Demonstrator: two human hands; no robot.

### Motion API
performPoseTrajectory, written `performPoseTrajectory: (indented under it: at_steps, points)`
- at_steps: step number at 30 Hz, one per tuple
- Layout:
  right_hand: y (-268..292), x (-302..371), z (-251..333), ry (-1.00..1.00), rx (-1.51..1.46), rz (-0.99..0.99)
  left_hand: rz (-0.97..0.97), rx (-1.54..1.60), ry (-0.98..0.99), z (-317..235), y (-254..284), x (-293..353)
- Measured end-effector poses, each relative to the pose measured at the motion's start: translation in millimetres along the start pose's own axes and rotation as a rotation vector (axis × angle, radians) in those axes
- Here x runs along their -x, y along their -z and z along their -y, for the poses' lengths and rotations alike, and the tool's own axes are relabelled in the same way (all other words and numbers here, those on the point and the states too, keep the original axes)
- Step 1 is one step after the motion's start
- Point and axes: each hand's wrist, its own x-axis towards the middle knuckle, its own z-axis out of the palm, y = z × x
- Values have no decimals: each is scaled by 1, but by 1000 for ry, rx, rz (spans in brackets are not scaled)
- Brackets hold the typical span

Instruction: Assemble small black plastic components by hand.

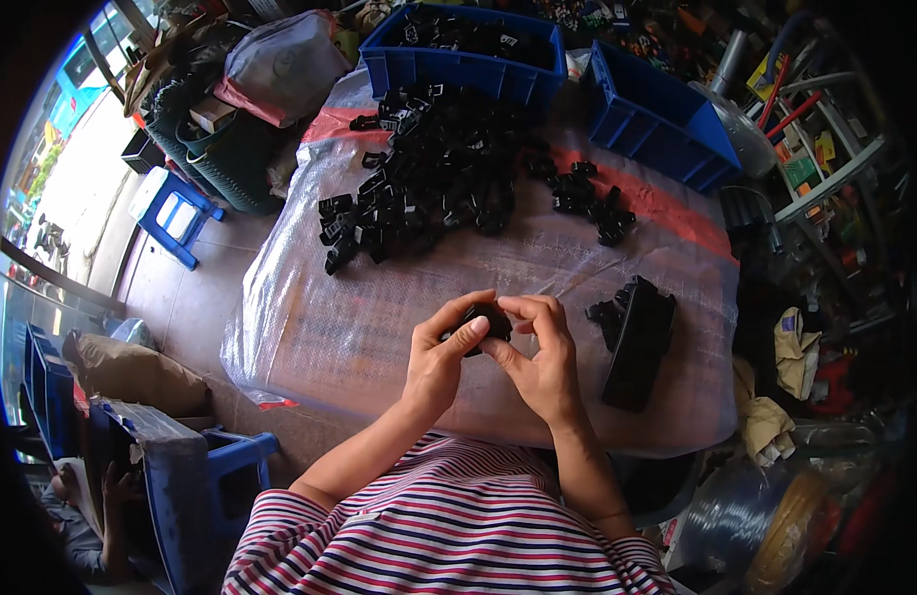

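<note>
Over sheet-covered table (330, 322), toward 6 o'clock: gripping small black part (495, 319) between left hand (439, 352) and right hand (545, 362).
Cannot tell pointing or long axis, mostly hidden in grasp; at 3 o'clock, black block (640, 355); at 12, black heap (434, 178) before blue bin (454, 72), in the way.

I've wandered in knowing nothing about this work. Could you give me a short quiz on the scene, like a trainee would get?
1. True or false: the left hand and right hand are wide apart.
2. What colour is the bin holding black parts? A) red B) blue C) green
3. Fill in: the long black block lies to the ___ of both hands.

Key: 1. False, they meet around a dark part; 2. B; 3. right.
</note>
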Motion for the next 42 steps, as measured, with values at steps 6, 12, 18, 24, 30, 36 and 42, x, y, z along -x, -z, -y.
performPoseTrajectory:
  at_steps: [6, 12, 18, 24, 30, 36, 42]
  points:
    - [-10, -42, -32, -358, -395, 530, -108, 42, -64, -9, 23, -10]
    - [-31, -126, -81, 287, 449, 295, -63, 629, 141, -34, 72, -39]
    - [-79, -113, -62, 518, 550, 335, -160, 470, 184, -18, 90, -31]
    - [-68, -73, -37, 189, 69, 320, -311, 142, 118, -26, 54, -14]
    - [-25, -98, -54, 374, 238, 148, -180, 87, 106, -17, 67, -14]
    - [-10, -104, -102, 243, 483, 249, -120, 81, 57, -18, 60, -14]
    - [-10, -90, -71, -196, 119, 339, -75, 74, 103, -20, 57, -12]
